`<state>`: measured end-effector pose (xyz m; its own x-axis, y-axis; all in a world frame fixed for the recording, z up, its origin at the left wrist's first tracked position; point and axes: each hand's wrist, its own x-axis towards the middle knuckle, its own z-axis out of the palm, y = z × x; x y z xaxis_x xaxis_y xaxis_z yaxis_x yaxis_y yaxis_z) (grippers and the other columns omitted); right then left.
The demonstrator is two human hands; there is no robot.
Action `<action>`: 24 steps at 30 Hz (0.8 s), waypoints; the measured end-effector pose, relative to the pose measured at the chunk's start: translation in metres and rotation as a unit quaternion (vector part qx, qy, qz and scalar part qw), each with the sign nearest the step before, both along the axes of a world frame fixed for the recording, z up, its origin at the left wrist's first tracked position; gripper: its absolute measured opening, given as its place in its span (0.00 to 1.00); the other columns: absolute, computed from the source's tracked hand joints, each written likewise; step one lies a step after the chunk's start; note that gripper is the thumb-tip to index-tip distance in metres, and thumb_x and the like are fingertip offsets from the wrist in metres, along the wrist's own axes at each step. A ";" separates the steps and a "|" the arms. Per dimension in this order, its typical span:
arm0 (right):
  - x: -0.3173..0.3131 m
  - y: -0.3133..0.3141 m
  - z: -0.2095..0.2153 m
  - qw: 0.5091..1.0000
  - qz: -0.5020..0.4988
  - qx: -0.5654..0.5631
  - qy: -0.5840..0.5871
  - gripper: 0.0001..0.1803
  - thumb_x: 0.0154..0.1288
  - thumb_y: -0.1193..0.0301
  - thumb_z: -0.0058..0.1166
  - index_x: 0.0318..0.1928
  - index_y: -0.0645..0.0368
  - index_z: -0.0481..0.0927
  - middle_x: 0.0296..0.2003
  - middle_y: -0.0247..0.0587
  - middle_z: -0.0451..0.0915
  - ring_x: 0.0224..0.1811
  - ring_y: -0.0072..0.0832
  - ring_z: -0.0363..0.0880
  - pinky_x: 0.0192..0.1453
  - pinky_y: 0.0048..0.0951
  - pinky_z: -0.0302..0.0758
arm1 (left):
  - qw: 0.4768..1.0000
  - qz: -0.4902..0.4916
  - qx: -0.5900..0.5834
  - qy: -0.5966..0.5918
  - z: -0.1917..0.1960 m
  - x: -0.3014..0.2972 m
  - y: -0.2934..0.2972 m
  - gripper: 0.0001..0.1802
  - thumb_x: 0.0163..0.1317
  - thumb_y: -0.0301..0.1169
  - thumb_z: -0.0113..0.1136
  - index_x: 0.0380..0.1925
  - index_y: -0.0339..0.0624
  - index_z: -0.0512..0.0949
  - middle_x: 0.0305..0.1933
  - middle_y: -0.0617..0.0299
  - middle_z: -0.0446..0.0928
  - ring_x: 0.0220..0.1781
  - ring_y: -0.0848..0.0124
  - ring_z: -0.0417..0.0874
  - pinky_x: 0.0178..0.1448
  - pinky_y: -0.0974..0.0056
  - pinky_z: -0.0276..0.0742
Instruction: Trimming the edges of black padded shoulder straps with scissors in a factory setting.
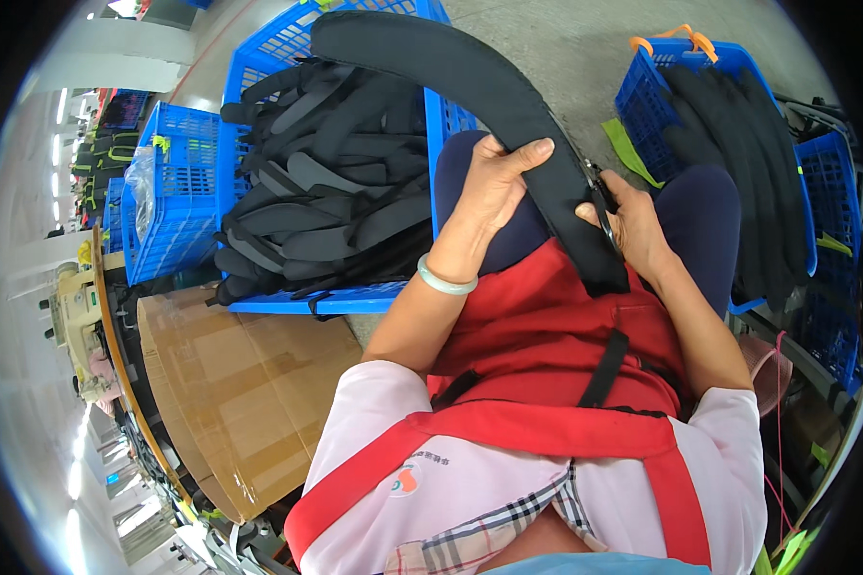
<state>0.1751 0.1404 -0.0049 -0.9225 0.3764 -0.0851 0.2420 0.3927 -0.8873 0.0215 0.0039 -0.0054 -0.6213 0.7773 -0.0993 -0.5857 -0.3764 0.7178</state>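
Observation:
A long, curved black padded strap (503, 91) lies across my lap, its far end reaching over the rim of a blue basket. My left hand (489, 192) grips the strap near its middle, thumb on top. On the strap's right edge, my right hand (635, 222) is closed on small dark snips (600, 198), whose blades lie along that edge. The strap's near end rests on my red apron (556, 326).
At the left stands a blue plastic basket (437, 134) heaped with dark straps (340, 182). Another blue basket (640, 101) at the right holds more long dark pieces (729, 153). A cardboard box (259, 374) sits near my left elbow. Sewing machines (79, 307) line the far left.

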 end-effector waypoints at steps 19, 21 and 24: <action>0.001 0.000 0.015 0.994 0.079 0.072 0.007 0.39 0.53 0.44 0.64 0.47 0.67 0.67 0.29 0.57 0.76 0.33 0.52 0.77 0.39 0.44 0.72 | 0.998 0.032 -0.001 0.049 -0.001 -0.017 -0.004 0.09 0.53 0.18 0.67 0.34 0.42 0.83 0.35 0.64 0.83 0.37 0.73 0.82 0.48 0.67 0.78; 0.000 0.001 0.016 0.995 0.078 0.055 -0.019 0.39 0.53 0.44 0.64 0.46 0.67 0.67 0.28 0.57 0.76 0.33 0.52 0.77 0.39 0.43 0.72 | 0.999 0.030 -0.003 0.045 0.000 -0.017 -0.004 0.08 0.54 0.18 0.67 0.32 0.43 0.83 0.35 0.65 0.83 0.37 0.74 0.82 0.48 0.68 0.77; -0.002 0.000 0.023 0.994 0.073 0.020 -0.073 0.39 0.52 0.43 0.65 0.44 0.68 0.68 0.26 0.57 0.75 0.32 0.51 0.77 0.39 0.42 0.72 | 0.999 0.016 -0.001 0.037 0.001 -0.016 -0.003 0.08 0.54 0.18 0.67 0.33 0.43 0.83 0.35 0.65 0.83 0.37 0.74 0.82 0.48 0.68 0.77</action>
